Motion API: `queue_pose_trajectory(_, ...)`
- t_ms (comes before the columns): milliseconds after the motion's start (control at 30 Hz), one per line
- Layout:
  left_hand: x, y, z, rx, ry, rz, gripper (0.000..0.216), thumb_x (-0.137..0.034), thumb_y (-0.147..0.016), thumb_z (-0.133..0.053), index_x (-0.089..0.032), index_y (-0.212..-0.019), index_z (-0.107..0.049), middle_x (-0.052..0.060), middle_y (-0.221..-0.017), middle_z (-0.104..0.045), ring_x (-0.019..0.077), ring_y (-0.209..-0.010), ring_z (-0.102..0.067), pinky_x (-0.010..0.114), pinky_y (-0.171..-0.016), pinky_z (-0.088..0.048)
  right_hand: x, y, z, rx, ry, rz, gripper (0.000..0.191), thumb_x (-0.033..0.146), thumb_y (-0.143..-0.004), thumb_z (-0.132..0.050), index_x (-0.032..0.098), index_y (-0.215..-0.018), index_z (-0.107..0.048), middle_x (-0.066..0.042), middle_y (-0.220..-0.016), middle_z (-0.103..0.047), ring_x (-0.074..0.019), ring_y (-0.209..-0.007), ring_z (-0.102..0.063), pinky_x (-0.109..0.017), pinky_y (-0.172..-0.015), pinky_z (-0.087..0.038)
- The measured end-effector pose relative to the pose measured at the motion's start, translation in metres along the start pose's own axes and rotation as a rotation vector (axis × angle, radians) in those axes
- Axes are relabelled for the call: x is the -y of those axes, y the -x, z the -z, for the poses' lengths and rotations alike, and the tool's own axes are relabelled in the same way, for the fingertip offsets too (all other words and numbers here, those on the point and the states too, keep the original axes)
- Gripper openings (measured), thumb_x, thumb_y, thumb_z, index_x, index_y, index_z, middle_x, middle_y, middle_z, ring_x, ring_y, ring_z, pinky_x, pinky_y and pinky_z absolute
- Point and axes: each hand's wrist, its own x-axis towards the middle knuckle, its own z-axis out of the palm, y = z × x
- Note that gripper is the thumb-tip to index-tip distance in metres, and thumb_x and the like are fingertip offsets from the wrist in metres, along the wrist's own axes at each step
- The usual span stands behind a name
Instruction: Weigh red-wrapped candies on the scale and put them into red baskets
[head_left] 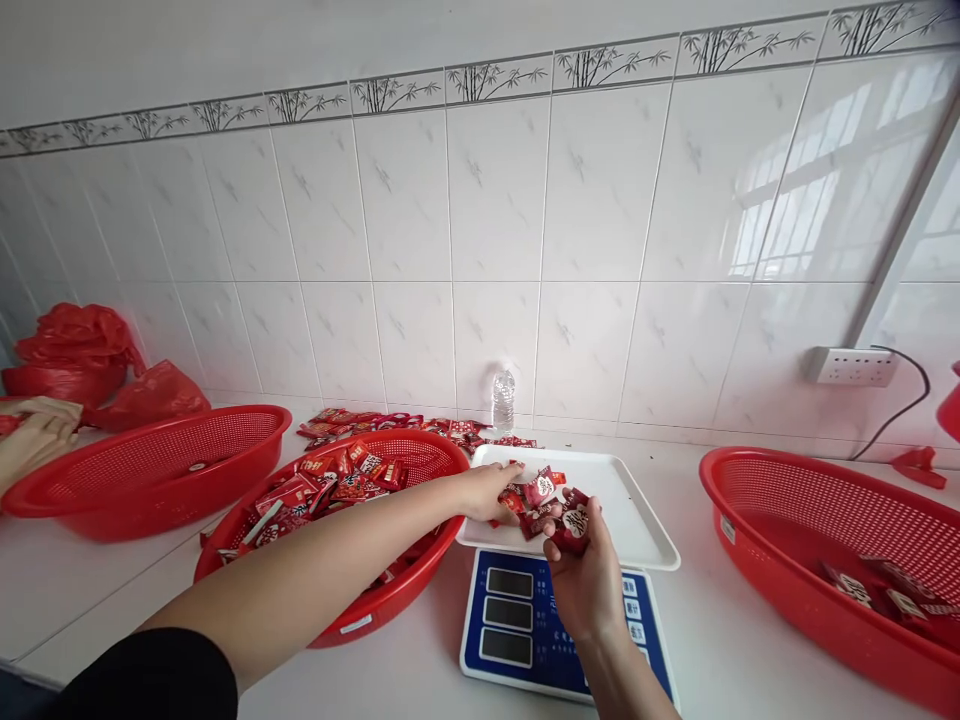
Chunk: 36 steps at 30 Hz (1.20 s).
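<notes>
Over the white weighing tray [637, 510] of a blue digital scale [544, 610], my hands come together around a small pile of red snack packets [538, 487]. My left hand [491, 492] reaches in from the left, fingers curled against the packets' near side and partly hidden by them. My right hand [589, 575] is palm up, its fingers bent around dark red packets [574, 522] with white round labels. The scale's three display windows look dark. Left of the tray, beneath my left forearm, is a red plastic basket [442, 455] heaped with red packets.
More red packets [405, 422] lie along the wall, near a clear bottle [503, 398]. A red basket [750, 500] at right holds several dark packets. Another basket [262, 430] stands at left, beside red bags [75, 345] and another person's hand [37, 430]. A socket strip [855, 367] is on the wall.
</notes>
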Motion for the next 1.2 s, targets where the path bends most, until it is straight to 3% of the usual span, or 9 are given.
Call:
queue_pose_trajectory(100, -0.004, 0.002, 0.000, -0.113, -0.038, -0.063, 0.039, -0.037, -0.071, -0.068, -0.021, -0.107, -0.063, 0.009, -0.105, -0.062, 0.0300, -0.092, -0.060, 0.036, -0.077, -0.046, -0.001, 0.000, -0.001, 0.005, -0.007, -0.010, 0.025, 0.042, -0.079, -0.067, 0.019, -0.087, -0.062, 0.001, -0.074, -0.065, -0.0098, -0.057, -0.059, -0.018, -0.041, -0.041)
queue_pose_trajectory(167, -0.006, 0.004, 0.000, -0.186, -0.034, -0.084, 0.015, -0.029, -0.070, -0.067, -0.021, -0.083, -0.066, 0.004, -0.086, -0.063, 0.0248, -0.077, -0.060, 0.032, -0.067, -0.045, -0.001, 0.001, -0.003, 0.011, -0.018, -0.032, 0.024, 0.041, -0.080, -0.066, 0.020, -0.090, -0.062, 0.001, -0.077, -0.066, -0.0106, -0.060, -0.060, -0.019, -0.044, -0.045)
queue_pose_trajectory(300, -0.008, 0.004, 0.006, -0.357, 0.060, -0.053, 0.008, -0.013, -0.067, -0.059, -0.020, -0.070, -0.059, 0.000, -0.073, -0.061, 0.0192, -0.071, -0.058, 0.027, -0.061, -0.042, -0.002, 0.001, -0.003, 0.045, -0.037, -0.046, 0.025, 0.042, -0.084, -0.061, 0.020, -0.093, -0.064, -0.001, -0.085, -0.068, -0.0130, -0.072, -0.064, -0.025, -0.060, -0.054)
queue_pose_trajectory(500, -0.022, 0.005, 0.025, -0.509, 0.320, -0.019, 0.015, -0.014, -0.069, -0.056, -0.018, -0.082, -0.058, -0.003, -0.070, -0.061, 0.0155, -0.069, -0.058, 0.023, -0.060, -0.043, -0.005, 0.001, -0.001, 0.014, -0.055, -0.084, 0.030, 0.042, -0.083, -0.062, 0.020, -0.104, -0.064, -0.004, -0.102, -0.069, -0.0180, -0.104, -0.063, -0.034, -0.088, -0.054)
queue_pose_trajectory(600, -0.043, 0.012, 0.021, -0.432, 0.506, -0.096, 0.020, -0.020, -0.073, -0.059, -0.018, -0.092, -0.057, -0.001, -0.078, -0.064, 0.0155, -0.072, -0.060, 0.024, -0.062, -0.046, -0.004, 0.002, -0.005, 0.066, -0.112, -0.083, 0.034, 0.044, -0.083, -0.061, 0.022, -0.109, -0.063, -0.004, -0.109, -0.068, -0.0192, -0.110, -0.060, -0.038, -0.092, -0.051)
queue_pose_trajectory(767, -0.076, 0.027, -0.003, -0.324, 0.136, -0.310, 0.030, -0.026, -0.085, -0.053, -0.021, -0.114, -0.055, 0.006, -0.106, -0.065, 0.0229, -0.100, -0.059, 0.034, -0.086, -0.046, -0.001, 0.003, -0.002, 0.115, -0.131, -0.186, 0.030, 0.048, -0.082, -0.062, 0.024, -0.100, -0.067, -0.001, -0.099, -0.070, -0.0161, -0.097, -0.065, -0.030, -0.076, -0.055)
queue_pose_trajectory(900, -0.084, 0.030, -0.009, -0.274, -0.159, -0.441, 0.053, -0.048, -0.092, -0.043, -0.022, -0.138, -0.040, 0.013, -0.138, -0.048, 0.0325, -0.130, -0.037, 0.051, -0.106, -0.026, 0.001, 0.001, 0.002, 0.139, -0.121, -0.199, 0.026, 0.042, -0.080, -0.066, 0.026, -0.100, -0.068, 0.002, -0.095, -0.070, -0.0121, -0.094, -0.065, -0.023, -0.077, -0.053)
queue_pose_trajectory(1033, -0.084, 0.023, -0.002, -0.117, -0.147, -0.460, 0.077, -0.068, -0.086, -0.036, -0.024, -0.148, -0.020, 0.010, -0.156, -0.014, 0.0331, -0.143, 0.003, 0.061, -0.110, 0.001, -0.002, -0.001, 0.003, 0.102, -0.073, -0.142, 0.031, 0.046, -0.082, -0.061, 0.027, -0.106, -0.066, 0.001, -0.099, -0.070, -0.0149, -0.096, -0.064, -0.027, -0.078, -0.053)
queue_pose_trajectory(1200, -0.074, -0.006, 0.005, -0.145, 0.186, -0.402, 0.072, -0.066, -0.091, -0.021, -0.024, -0.149, -0.016, 0.008, -0.156, -0.014, 0.0270, -0.143, -0.006, 0.050, -0.114, -0.011, -0.002, -0.001, 0.005, -0.074, -0.019, 0.060, 0.026, 0.043, -0.078, -0.067, 0.023, -0.095, -0.064, 0.003, -0.078, -0.067, -0.0096, -0.062, -0.060, -0.018, -0.048, -0.044)
